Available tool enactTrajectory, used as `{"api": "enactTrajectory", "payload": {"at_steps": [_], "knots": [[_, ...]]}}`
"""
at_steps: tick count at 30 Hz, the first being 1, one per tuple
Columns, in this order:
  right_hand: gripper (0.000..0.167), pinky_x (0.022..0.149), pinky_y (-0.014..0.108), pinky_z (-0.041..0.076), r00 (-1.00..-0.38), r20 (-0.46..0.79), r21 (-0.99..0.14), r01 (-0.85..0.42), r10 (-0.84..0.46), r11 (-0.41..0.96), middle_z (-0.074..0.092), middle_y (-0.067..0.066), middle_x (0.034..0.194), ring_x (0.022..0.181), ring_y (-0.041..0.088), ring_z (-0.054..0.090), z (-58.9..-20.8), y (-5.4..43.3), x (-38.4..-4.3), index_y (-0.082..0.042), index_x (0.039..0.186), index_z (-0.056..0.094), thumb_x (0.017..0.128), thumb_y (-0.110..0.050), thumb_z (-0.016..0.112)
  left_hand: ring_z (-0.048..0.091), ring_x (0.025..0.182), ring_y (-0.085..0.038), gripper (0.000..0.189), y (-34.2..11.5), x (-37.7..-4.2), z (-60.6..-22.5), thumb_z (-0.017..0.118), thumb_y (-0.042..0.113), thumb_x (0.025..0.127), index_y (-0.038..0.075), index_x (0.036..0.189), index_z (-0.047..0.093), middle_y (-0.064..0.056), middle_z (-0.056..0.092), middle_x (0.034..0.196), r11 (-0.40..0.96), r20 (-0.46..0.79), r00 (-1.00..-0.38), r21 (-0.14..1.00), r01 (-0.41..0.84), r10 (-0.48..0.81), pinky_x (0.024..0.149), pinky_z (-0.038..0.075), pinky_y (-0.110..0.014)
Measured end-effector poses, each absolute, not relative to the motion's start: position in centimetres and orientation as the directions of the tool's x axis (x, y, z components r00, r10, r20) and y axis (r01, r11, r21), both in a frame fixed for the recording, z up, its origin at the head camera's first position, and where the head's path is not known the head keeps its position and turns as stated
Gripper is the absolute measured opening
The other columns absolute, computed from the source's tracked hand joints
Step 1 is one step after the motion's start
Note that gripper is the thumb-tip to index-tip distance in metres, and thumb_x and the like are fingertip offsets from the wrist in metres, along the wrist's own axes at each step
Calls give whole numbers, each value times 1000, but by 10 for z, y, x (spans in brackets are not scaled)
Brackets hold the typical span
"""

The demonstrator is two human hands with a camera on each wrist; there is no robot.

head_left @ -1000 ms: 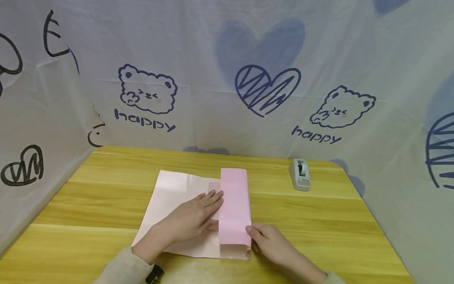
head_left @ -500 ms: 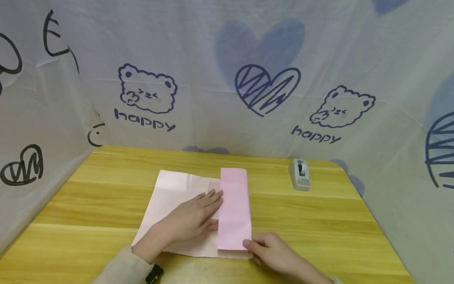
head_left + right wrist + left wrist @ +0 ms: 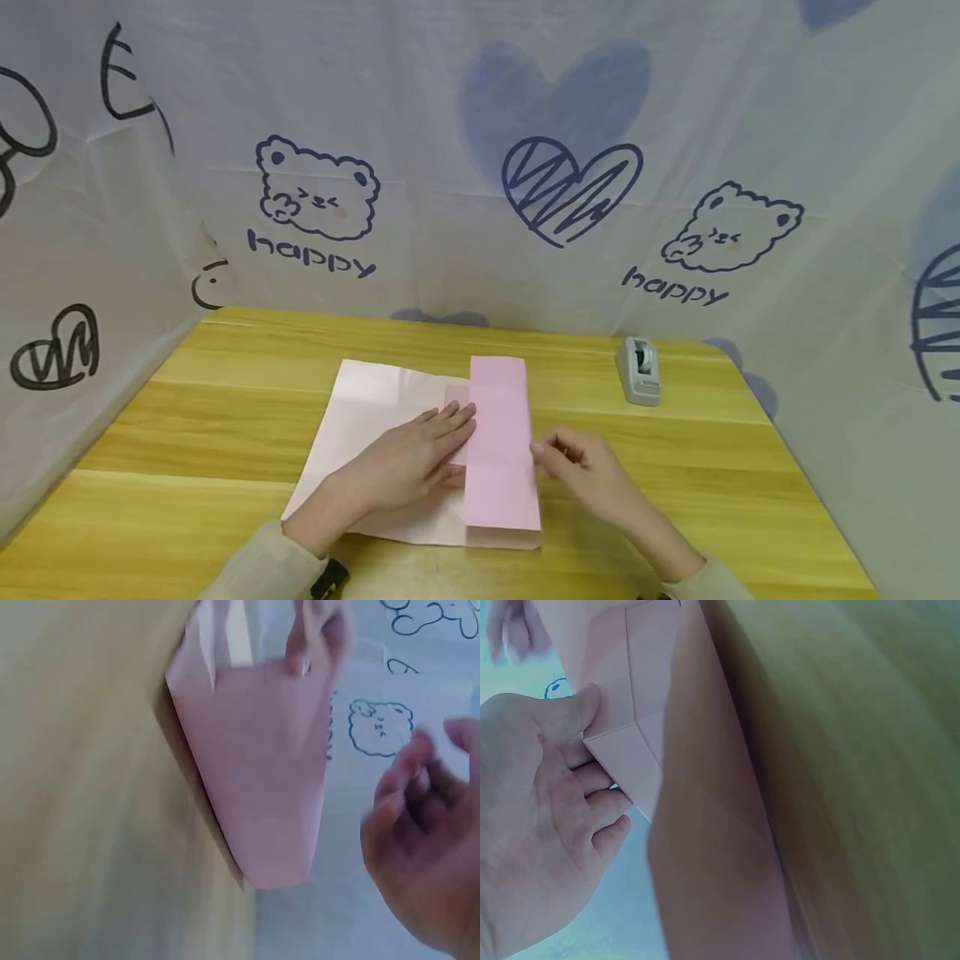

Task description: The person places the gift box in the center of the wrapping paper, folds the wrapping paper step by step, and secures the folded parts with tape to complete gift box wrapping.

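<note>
A large sheet of pink paper (image 3: 375,400) lies on the table, its right part folded up and over as a strip (image 3: 501,442). Under that strip sits a pale pink box (image 3: 607,667), mostly covered; its creased end shows in the left wrist view. My left hand (image 3: 408,458) presses on the box top with straight fingers, fingertips at the strip's edge, while its thumb (image 3: 585,709) touches the box's near end. My right hand (image 3: 431,832) holds nothing, fingers loosely bent, just right of the folded strip; a gap shows in the right wrist view.
A grey tape dispenser (image 3: 639,372) stands at the back right of the yellow wood-grain table (image 3: 675,467). Behind hangs a white cloth (image 3: 442,208) printed with bears and hearts. A dark band shows at the left sleeve (image 3: 328,577).
My right hand smoothed the strip's near right corner down, let go of it and moved up along the right edge. The strip now reaches closer to me. My left hand stays in place.
</note>
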State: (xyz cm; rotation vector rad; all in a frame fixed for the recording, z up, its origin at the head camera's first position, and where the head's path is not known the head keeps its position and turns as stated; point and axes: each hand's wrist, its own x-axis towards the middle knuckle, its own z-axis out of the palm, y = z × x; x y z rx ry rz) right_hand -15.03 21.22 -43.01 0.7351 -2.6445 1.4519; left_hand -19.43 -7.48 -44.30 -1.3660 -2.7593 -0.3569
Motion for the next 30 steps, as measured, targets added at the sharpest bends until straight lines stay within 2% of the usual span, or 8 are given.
{"api": "enactTrajectory", "payload": {"at_steps": [2,3,6,8,11,14,23,30], "knots": [[19,77,35,60,-895,305,-680,-443,-324,584,71,2,101,91,14,66,-429,206,-160,-12,111,73,107,-25,59,32,153,-35,60,-74,-194,-443,57,31,108,-1,157,42,-16,33,166,580,144,-607,189,792,782,125,29,-50],[25,91,42,59,-894,316,-618,-448,-317,647,72,4,117,107,19,68,-429,204,-164,-13,122,72,107,-28,59,32,154,-35,60,-74,-194,-442,56,32,108,0,157,42,-16,33,167,577,148,-604,187,795,783,125,28,-49],[48,117,55,41,-876,294,-439,-479,-383,760,53,12,155,144,33,48,-433,200,-175,-7,150,55,109,-32,54,32,154,-35,61,-71,-194,-442,57,33,107,0,156,43,-15,34,166,568,157,-596,192,801,788,125,29,-50],[57,123,54,30,-860,246,-362,-510,-448,780,37,14,165,153,35,33,-436,198,-180,-3,158,42,110,-32,50,32,153,-34,61,-71,-192,-442,57,33,107,0,156,43,-15,34,166,566,154,-596,197,800,788,125,29,-50],[61,126,53,24,-844,161,-303,-536,-512,788,25,12,170,158,34,20,-443,194,-184,-2,161,33,112,-35,44,32,154,-33,61,-71,-191,-443,57,34,107,1,157,43,-14,33,167,575,135,-603,200,793,786,125,29,-49],[61,127,53,20,-833,115,-302,-549,-542,779,21,10,172,159,33,15,-448,190,-186,-3,162,31,113,-37,40,32,154,-33,60,-71,-190,-443,57,33,108,1,157,43,-14,34,167,583,127,-608,186,791,784,125,30,-49],[60,129,48,17,-829,87,-320,-549,-553,772,18,9,173,160,29,11,-454,184,-191,-3,162,30,113,-36,37,31,154,-30,64,-76,-196,-440,58,39,106,4,157,44,-11,35,167,603,99,-627,192,774,773,123,31,-55],[61,129,46,16,-825,64,-310,-551,-562,775,14,8,174,160,29,9,-453,183,-192,-4,163,27,114,-38,34,37,152,-27,70,-78,-203,-429,69,45,98,9,155,49,-7,42,164,597,89,-631,247,764,771,122,33,-56]]}}
